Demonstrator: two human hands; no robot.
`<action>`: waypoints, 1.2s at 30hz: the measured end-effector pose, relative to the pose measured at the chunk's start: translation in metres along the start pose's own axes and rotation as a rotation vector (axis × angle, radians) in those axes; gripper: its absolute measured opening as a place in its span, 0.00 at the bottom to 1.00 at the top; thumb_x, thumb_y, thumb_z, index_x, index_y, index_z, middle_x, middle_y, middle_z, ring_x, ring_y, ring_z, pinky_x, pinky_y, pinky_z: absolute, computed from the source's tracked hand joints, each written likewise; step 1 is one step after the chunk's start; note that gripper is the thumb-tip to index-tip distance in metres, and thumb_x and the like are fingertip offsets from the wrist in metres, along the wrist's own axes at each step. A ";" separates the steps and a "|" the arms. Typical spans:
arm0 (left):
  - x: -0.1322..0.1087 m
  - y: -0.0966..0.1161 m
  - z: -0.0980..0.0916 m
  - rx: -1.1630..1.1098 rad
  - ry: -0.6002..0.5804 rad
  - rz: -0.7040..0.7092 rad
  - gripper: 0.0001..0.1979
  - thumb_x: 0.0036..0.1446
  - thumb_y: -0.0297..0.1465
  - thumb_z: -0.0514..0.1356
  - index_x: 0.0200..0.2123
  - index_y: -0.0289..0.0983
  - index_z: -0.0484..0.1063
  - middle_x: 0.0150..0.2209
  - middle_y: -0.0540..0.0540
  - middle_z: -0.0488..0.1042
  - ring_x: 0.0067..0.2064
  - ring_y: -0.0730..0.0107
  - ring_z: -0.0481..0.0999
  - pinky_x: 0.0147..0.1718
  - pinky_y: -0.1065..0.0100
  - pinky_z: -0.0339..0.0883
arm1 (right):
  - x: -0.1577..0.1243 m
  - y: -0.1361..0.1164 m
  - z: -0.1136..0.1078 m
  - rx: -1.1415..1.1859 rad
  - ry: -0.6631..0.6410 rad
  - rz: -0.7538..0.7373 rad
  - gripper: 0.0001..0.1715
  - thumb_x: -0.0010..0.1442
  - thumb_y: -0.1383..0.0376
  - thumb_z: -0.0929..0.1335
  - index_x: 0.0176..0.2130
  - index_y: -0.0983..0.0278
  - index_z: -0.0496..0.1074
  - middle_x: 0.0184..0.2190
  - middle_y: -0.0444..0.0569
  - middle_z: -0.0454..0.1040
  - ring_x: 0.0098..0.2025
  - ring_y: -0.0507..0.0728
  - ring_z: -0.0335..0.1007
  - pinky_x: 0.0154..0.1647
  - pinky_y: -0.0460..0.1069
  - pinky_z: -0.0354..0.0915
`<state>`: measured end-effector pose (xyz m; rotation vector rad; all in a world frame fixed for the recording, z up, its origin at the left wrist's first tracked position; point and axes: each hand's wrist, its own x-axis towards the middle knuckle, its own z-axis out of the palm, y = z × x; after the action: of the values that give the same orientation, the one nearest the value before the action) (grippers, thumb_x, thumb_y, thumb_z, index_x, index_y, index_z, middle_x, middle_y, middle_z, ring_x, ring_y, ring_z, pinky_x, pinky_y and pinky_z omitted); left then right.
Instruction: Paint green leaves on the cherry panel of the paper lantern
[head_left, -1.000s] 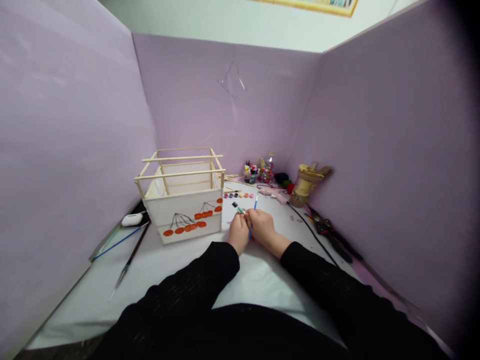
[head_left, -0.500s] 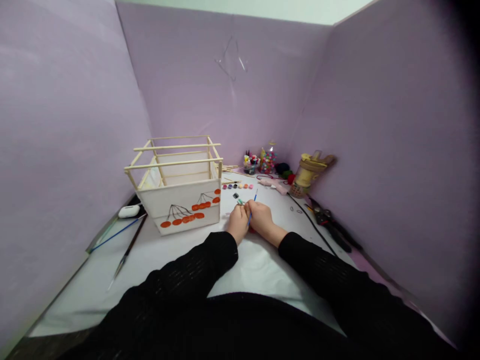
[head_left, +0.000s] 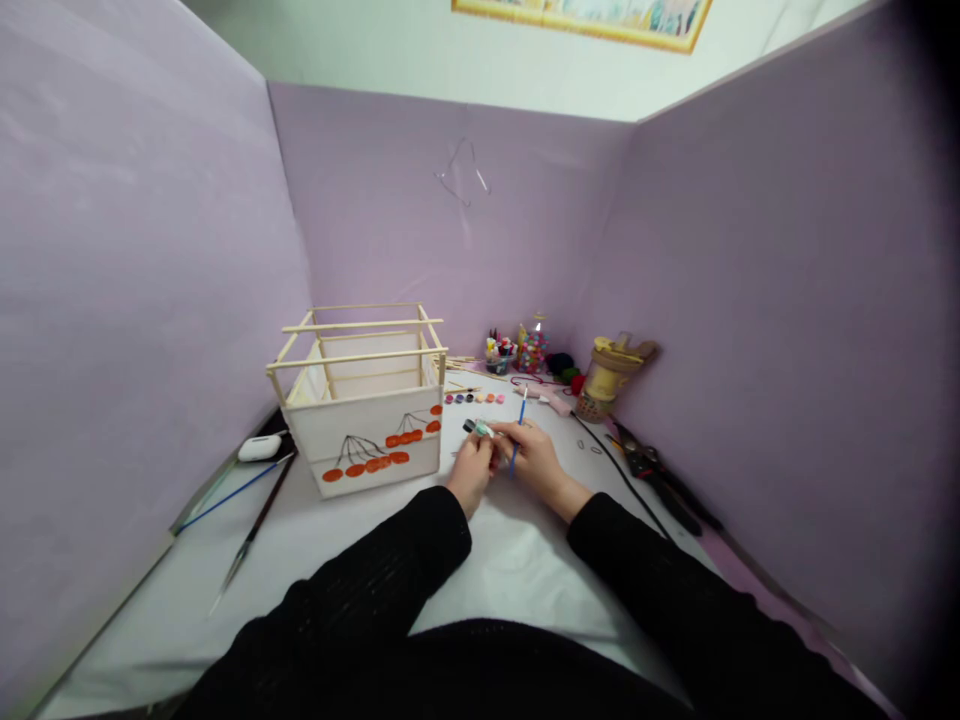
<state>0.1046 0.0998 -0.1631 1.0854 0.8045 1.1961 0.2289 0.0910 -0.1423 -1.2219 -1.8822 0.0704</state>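
My left hand is closed around a small green-and-white piece, perhaps a paint pot; it is too small to make out. My right hand grips a slim blue paintbrush, its bristles pointing up and away. Its fingertips reach across to the piece in my left hand. A small dark object shows just beyond my left fingers. Left of my hands stands a stick frame with white panels, the front one painted with orange-red round fruits on black stems.
Small paint pots line up behind my hands. A pink glue gun with a black cord lies to the right, near pliers. Brushes and a white case lie at the left. Purple boards enclose the table.
My head view has tilted up, so the scene sits lower. My hands have moved slightly apart, and the right hand with the brush has shifted a little right. More of the green-and-white piece shows.
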 end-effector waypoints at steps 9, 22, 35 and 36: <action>-0.001 0.002 -0.007 -0.055 -0.012 0.003 0.17 0.52 0.45 0.61 0.31 0.37 0.66 0.22 0.54 0.64 0.22 0.78 0.61 0.21 0.73 0.52 | 0.005 -0.007 -0.001 0.094 0.057 -0.037 0.12 0.61 0.63 0.63 0.31 0.64 0.73 0.27 0.49 0.71 0.35 0.55 0.65 0.38 0.49 0.62; 0.000 0.002 -0.014 -0.176 -0.076 -0.099 0.23 0.41 0.45 0.69 0.33 0.35 0.69 0.27 0.50 0.71 0.28 0.75 0.69 0.26 0.73 0.59 | 0.011 0.006 -0.005 0.013 -0.194 -0.083 0.16 0.64 0.59 0.62 0.39 0.64 0.75 0.29 0.51 0.75 0.34 0.56 0.67 0.37 0.49 0.62; 0.001 0.008 -0.015 -0.169 -0.145 -0.127 0.27 0.39 0.51 0.68 0.28 0.32 0.70 0.23 0.52 0.66 0.24 0.79 0.62 0.24 0.73 0.52 | 0.013 0.016 -0.006 0.036 -0.177 -0.116 0.23 0.65 0.51 0.61 0.39 0.63 0.77 0.26 0.50 0.73 0.32 0.55 0.66 0.34 0.48 0.61; 0.001 0.009 -0.014 -0.222 -0.142 -0.140 0.27 0.37 0.50 0.70 0.28 0.32 0.70 0.23 0.52 0.66 0.24 0.80 0.61 0.24 0.73 0.53 | 0.014 0.015 -0.005 0.030 -0.149 -0.122 0.24 0.64 0.51 0.61 0.39 0.63 0.78 0.26 0.50 0.73 0.32 0.56 0.65 0.34 0.48 0.61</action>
<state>0.0889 0.1041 -0.1589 0.9052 0.6121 1.0510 0.2410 0.1072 -0.1370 -1.1053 -2.0737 0.1266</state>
